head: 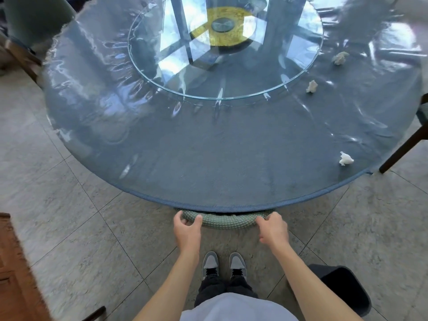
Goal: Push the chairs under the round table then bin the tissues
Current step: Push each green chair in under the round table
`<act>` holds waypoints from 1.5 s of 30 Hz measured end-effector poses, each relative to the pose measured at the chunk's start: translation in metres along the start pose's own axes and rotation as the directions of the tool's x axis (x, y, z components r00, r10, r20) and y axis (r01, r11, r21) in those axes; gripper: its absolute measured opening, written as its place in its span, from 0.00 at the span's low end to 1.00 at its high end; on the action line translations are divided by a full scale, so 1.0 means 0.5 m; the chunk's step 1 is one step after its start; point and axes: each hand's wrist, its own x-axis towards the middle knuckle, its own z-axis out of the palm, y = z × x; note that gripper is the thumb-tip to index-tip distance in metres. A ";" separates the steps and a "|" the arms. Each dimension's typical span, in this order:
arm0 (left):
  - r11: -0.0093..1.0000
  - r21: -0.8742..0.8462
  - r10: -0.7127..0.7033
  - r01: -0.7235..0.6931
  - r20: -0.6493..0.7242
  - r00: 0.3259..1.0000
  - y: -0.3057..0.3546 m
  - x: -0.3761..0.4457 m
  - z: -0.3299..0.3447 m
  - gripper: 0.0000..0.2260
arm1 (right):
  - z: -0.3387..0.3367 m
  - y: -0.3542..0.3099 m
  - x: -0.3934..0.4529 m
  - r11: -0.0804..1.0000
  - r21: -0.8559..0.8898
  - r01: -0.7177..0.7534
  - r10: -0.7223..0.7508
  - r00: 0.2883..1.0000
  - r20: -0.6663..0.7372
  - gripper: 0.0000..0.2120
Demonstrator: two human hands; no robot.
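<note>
Both hands grasp the green chair back at 6 o'clock — left hand on its left end, right hand on its right end. Chair sits almost wholly under the round table rim. Three tissues lie on the tabletop between 1 and 3 o'clock, nearest one close to the edge. Black bin on the floor at 5 o'clock — open tile at left.

Tabletop — slate blue, glossy; three white tissues on it; chair back at its near edge — pale green, grid-quilted; black bin on grey floor tiles.
</note>
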 end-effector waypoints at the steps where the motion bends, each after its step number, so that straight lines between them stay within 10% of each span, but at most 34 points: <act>1: 0.998 0.049 0.051 -0.051 0.002 0.999 0.008 -0.006 -0.001 0.28 | -0.010 -0.012 -0.007 0.995 -0.079 0.065 -0.068 0.997 -0.031 0.09; 12: 0.659 0.453 0.618 -0.600 0.129 0.776 0.187 -0.031 -0.034 0.28 | -0.066 -0.218 -0.060 0.659 -0.261 0.705 -0.730 0.683 0.004 0.27; 21: 0.397 0.714 0.841 -0.577 -0.032 0.540 0.305 -0.027 -0.155 0.31 | -0.005 -0.379 -0.111 0.353 -0.364 0.862 -0.916 0.398 0.053 0.32; 45: 0.573 0.760 0.749 -0.308 -0.333 0.573 0.425 0.390 -0.821 0.31 | 0.666 -0.890 -0.426 -0.028 -0.313 0.949 -0.929 0.091 0.357 0.30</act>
